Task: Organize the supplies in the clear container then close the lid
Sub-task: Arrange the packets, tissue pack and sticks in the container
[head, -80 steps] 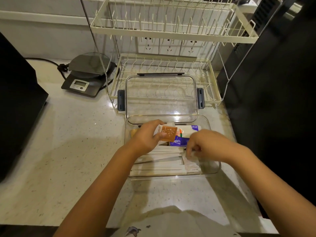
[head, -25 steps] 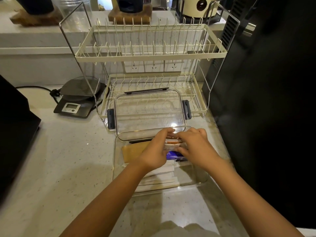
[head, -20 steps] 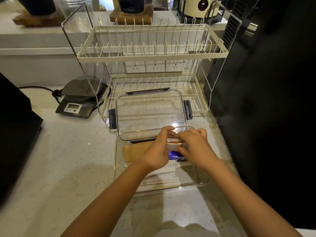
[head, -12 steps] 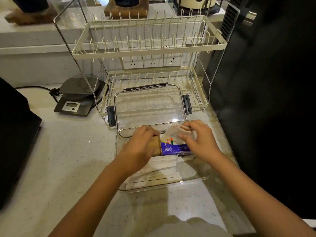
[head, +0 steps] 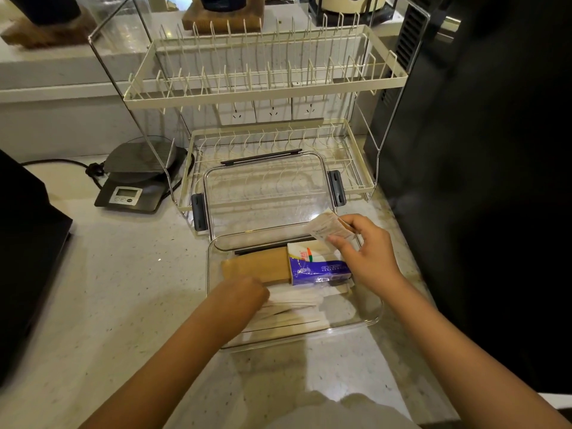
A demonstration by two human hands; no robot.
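Observation:
The clear container sits open on the counter in front of me. Inside lie a brown paper sleeve, a blue and white tissue pack and several white wrapped sticks. My left hand reaches down onto the left ends of the white sticks, fingers curled on them. My right hand hovers over the container's back right corner, pinching a small white packet. The clear lid with dark latches leans behind the container against the rack.
A cream two-tier dish rack stands right behind the lid. A black kitchen scale with its cable is at the back left. A dark appliance borders the left, and a tall black surface the right.
My left hand has drawn back from the brown sleeve to the white sticks. My right hand has lifted the small packet up and to the right, uncovering the tissue pack.

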